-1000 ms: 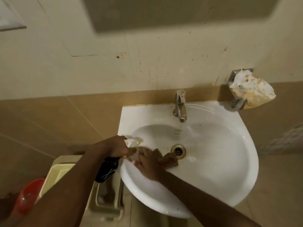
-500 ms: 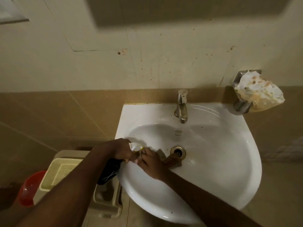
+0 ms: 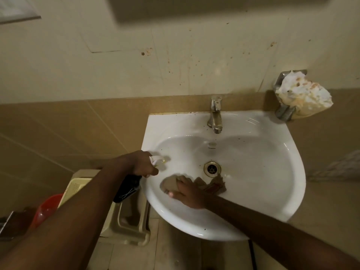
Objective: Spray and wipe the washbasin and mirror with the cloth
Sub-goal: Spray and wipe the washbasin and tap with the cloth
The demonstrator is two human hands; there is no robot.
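Observation:
A white washbasin hangs on the tiled wall, with a metal tap at its back and a brass drain in the bowl. My left hand grips a dark spray bottle with a white nozzle over the basin's left rim. My right hand presses a brown cloth onto the lower left of the bowl, just below the drain. Small dark specks dot the basin. The mirror's lower edge shows as a dark band at the top.
A metal soap holder with a crumpled white and orange wad is fixed on the wall right of the basin. Below left stand a beige plastic stool, a cream basket and a red bucket.
My right hand has drawn away from the bottle's nozzle and moved down onto the bowl with the cloth. The camera view shifted, so the basin sits further right.

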